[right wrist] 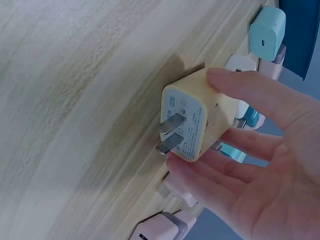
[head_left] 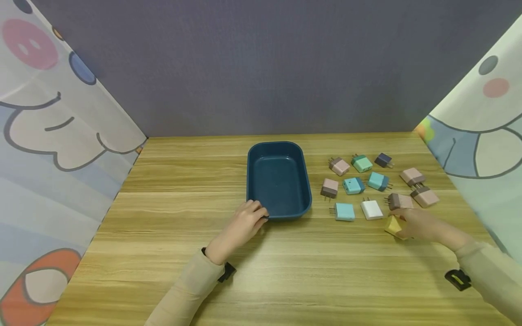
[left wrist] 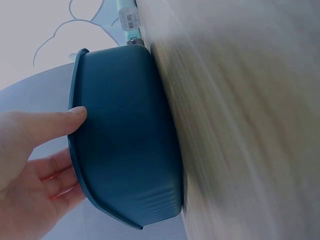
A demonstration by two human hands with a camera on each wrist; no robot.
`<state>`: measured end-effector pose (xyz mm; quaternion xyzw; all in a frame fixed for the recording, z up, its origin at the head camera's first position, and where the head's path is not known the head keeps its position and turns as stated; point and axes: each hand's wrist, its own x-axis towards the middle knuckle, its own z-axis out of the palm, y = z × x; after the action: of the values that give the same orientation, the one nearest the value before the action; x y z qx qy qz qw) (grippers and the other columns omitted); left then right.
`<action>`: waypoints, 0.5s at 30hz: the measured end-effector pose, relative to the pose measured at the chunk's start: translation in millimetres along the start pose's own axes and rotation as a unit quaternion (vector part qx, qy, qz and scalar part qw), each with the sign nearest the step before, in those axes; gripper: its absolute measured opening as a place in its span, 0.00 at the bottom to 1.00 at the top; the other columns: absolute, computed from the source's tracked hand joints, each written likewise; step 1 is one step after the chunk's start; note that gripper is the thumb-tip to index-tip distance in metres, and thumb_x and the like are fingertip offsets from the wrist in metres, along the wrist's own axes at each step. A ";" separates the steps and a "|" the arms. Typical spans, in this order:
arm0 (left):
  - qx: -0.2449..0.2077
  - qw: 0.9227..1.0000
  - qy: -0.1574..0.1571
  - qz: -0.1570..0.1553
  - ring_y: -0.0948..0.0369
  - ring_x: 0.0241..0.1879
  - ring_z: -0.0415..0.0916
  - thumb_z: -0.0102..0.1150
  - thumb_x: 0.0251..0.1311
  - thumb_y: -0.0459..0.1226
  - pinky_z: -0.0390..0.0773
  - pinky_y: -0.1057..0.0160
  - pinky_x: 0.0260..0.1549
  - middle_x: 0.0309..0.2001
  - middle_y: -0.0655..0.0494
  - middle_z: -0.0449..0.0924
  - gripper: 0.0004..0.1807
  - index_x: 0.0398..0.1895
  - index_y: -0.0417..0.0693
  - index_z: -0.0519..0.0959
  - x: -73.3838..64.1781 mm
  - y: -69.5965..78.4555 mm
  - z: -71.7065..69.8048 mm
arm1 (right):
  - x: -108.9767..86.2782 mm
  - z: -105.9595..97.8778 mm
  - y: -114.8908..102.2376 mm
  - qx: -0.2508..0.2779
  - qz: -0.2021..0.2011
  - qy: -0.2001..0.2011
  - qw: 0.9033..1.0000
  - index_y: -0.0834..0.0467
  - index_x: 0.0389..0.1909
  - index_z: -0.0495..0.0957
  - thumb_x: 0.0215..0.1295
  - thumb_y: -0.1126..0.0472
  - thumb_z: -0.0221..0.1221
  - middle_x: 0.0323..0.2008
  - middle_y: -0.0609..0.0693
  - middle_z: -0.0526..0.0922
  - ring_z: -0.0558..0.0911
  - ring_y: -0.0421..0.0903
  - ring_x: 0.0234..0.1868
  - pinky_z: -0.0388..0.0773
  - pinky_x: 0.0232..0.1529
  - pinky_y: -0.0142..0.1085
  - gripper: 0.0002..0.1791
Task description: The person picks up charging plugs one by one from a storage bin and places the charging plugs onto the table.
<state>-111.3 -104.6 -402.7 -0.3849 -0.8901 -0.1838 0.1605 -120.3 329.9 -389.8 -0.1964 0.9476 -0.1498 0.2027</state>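
Observation:
My left hand (head_left: 246,218) holds the near-left rim of a dark blue plastic bin (head_left: 248,181). In the left wrist view the thumb lies on the bin's outer wall (left wrist: 125,120), with the other fingers behind the rim. At the right of the table, my right hand (head_left: 422,225) grips a yellow charger plug (head_left: 393,226) between thumb and fingers. Two flat metal prongs (right wrist: 171,134) and a white printed face show on the plug in the right wrist view. Beside that hand lie a pink charger (head_left: 403,201) and a white charger (head_left: 372,210).
Several more chargers lie right of the bin, among them a light blue one (head_left: 345,212), a green one (head_left: 362,163) and a dark navy one (head_left: 383,160). A grey panel (head_left: 277,68) stands along the wooden table's (head_left: 179,181) back edge. Cartoon-printed sheets (head_left: 485,181) flank both sides.

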 end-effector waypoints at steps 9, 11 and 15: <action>0.017 1.000 0.004 0.007 0.61 0.27 0.66 0.64 0.47 0.31 0.66 0.67 0.27 0.28 0.56 0.72 0.05 0.28 0.45 0.78 -0.2 0.5 -0.4 | -1.7 -4.5 -6.6 -0.002 -0.016 0.009 1.000 0.79 0.45 0.68 0.50 0.59 0.62 0.31 0.62 0.78 0.74 0.41 0.23 0.72 0.26 0.36 0.29; 0.021 1.000 0.006 0.010 0.61 0.27 0.66 0.64 0.47 0.31 0.66 0.67 0.27 0.27 0.55 0.72 0.05 0.28 0.45 0.78 0.1 0.4 -0.8 | -1.9 -7.5 -11.0 -0.019 -0.021 0.027 0.999 0.79 0.44 0.69 0.51 0.59 0.61 0.32 0.65 0.78 0.76 0.44 0.24 0.73 0.27 0.39 0.28; 0.023 1.000 -0.004 0.011 0.61 0.27 0.67 0.63 0.47 0.30 0.67 0.67 0.28 0.27 0.55 0.73 0.04 0.28 0.44 0.79 2.0 -0.1 -3.2 | 0.7 -15.2 -20.9 -0.056 -0.031 0.073 0.995 0.76 0.40 0.71 0.53 0.62 0.60 0.31 0.67 0.76 0.77 0.53 0.27 0.74 0.27 0.43 0.22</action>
<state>-112.2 -104.9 -399.0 -0.3921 -0.8903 -0.1597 0.1676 -121.1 314.3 -369.1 -0.2252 0.9602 -0.1165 0.1169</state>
